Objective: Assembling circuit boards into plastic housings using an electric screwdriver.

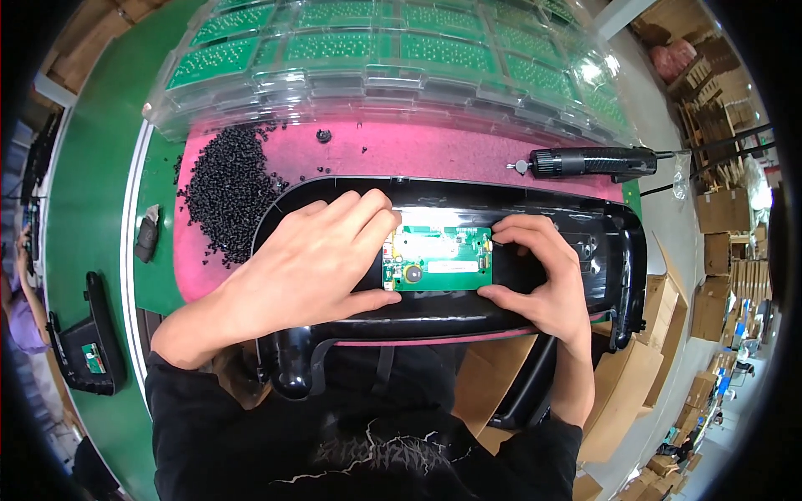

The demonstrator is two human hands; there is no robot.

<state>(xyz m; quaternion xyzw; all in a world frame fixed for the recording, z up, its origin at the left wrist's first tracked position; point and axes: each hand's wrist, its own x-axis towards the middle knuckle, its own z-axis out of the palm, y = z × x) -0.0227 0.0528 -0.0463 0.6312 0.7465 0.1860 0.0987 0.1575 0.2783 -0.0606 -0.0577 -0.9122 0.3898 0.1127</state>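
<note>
A green circuit board (459,280) with a white label strip and a round dark part lies within a long black plastic housing (468,321). My left hand (322,259) grips its left edge, thumb at the lower corner and fingers at the upper one. On the opposite side, my right hand (543,280) pinches the board's right edge between thumb and fingers. Whether the board rests on the housing floor or sits slightly above it, I cannot tell. The housing lies open side up on a pink mat (434,150).
Black screws (225,188) are heaped at the mat's left. A black electric screwdriver (593,162) lies at the far right, its cable running right. Stacked clear trays (376,92) of green boards stand behind. Another black housing (88,334) is at far left; cardboard boxes (626,392) stand lower right.
</note>
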